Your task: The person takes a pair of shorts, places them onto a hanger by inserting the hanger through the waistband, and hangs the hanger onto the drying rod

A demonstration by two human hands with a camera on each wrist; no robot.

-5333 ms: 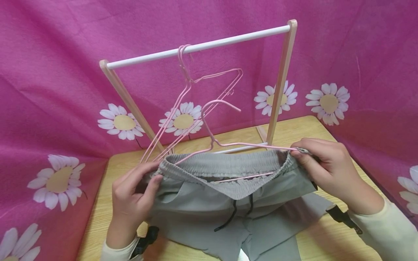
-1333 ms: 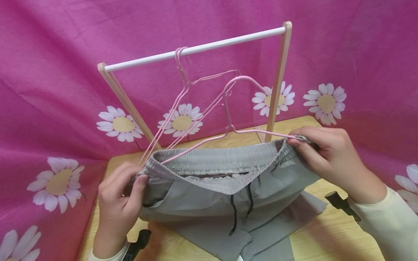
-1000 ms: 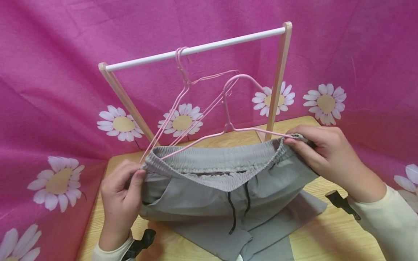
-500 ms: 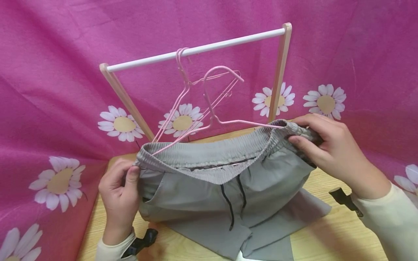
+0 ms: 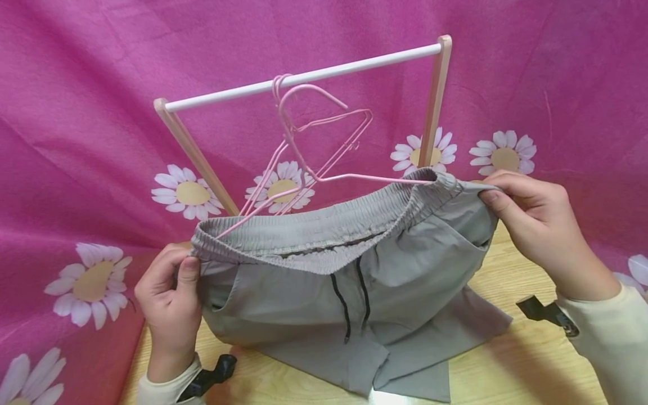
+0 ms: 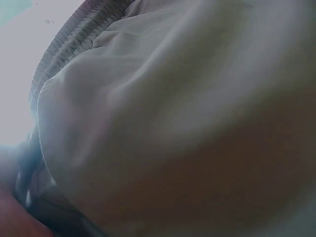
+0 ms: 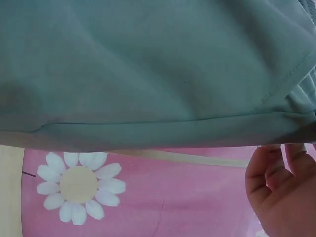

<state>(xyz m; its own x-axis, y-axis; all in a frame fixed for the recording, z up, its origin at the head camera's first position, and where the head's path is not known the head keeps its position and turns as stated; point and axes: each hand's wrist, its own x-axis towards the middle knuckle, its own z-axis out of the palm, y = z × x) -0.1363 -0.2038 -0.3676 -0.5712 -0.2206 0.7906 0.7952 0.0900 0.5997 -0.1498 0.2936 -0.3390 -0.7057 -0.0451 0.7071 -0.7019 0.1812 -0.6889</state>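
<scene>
A pair of grey shorts (image 5: 314, 304) with a gathered elastic waistband and black drawstrings is held up over the table, its lower legs spread on the wood. Inside the waistband sits a pink hanger (image 5: 354, 176), its shoulders reaching into both sides and its hook leaning left in front of the rack. My left hand (image 5: 169, 309) pinches the waistband's left end between thumb and fingers. At the other side, my right hand (image 5: 549, 225) pinches the fabric just beyond the waistband and pulls it outward. In the right wrist view, curled fingers (image 7: 276, 173) show under the shorts' edge.
Behind the shorts stands a small rack with a white rail (image 5: 364, 64) and wooden posts (image 5: 434, 107). Several pink hangers (image 5: 367, 121) hang from the rail. The wooden table (image 5: 526, 354) is backed by a pink cloth (image 5: 91, 112) printed with daisies.
The shorts and hanger have risen, and the hook has swung left toward the rail. My right hand has slid off the hanger's end onto the side fabric and moved right; my left moved slightly left.
</scene>
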